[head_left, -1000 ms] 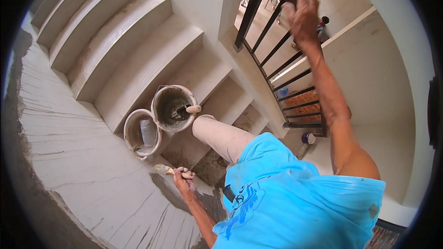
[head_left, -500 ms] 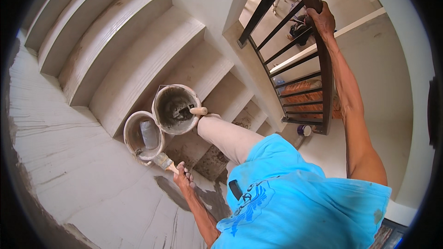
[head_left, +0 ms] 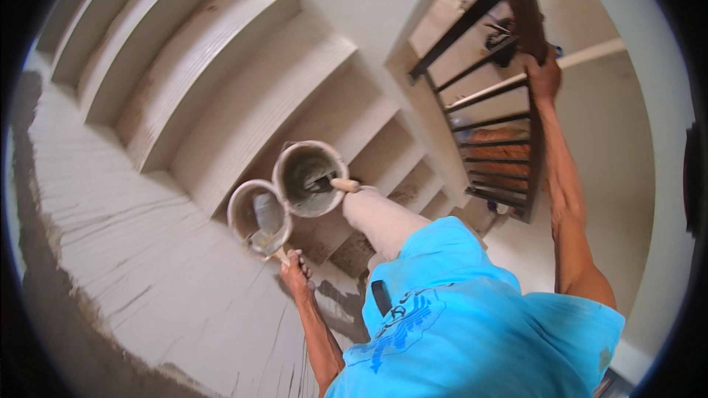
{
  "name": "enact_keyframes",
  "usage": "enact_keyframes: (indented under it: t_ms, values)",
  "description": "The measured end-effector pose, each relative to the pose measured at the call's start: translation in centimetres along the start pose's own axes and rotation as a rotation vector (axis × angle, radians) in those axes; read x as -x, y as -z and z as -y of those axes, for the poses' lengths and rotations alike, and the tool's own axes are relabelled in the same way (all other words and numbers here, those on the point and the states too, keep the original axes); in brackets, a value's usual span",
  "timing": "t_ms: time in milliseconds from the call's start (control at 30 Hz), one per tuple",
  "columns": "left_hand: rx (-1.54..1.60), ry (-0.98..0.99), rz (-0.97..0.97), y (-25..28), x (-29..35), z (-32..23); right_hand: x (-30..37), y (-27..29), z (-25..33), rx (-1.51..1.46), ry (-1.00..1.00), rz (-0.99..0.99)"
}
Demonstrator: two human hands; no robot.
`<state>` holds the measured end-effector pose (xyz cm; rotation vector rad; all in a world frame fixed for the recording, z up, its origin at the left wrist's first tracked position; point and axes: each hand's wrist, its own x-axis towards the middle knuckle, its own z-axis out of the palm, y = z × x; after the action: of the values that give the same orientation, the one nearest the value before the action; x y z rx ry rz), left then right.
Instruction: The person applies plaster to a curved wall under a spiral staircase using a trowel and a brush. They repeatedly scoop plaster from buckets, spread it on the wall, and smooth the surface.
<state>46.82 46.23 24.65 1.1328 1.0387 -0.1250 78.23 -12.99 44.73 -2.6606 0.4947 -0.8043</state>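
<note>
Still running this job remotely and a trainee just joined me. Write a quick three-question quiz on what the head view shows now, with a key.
1. Open question: what does the left hand grip?

2. True or false: the right hand hangs free, touching nothing.

3. Multiple choice: where is the pale-handled tool?
a) in the left hand
b) in a bucket, its handle jutting over the rim
c) lying on a stair tread

Key:
1. A brush.
2. False; it is closed on the dark handrail.
3. b.
</note>
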Motion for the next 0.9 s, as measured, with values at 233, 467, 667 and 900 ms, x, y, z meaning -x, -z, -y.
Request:
enact_keyframes:
  t_ms: [233, 467, 667, 900]
  values:
    - [-0.038, 0.081, -0.114, 2.7, 0.6, -3.3, 0.1, 0.0, -0.4, -0.030, -0.027, 0.029]
    - [-0.129, 0.096, -0.200, 3.4, -0.3, -4.3, -0.3, 0.7, -1.6, -0.046, -0.059, 0.061]
    - [-0.070, 0.112, -0.248, 4.6, -2.3, -3.9, -1.7, 1.3, -1.4, -0.011, -0.092, 0.207]
    - [-0.046, 0.150, -0.223, 3.9, -6.8, -2.4, -7.2, 1.2, 1.5, -0.059, 0.053, 0.185]
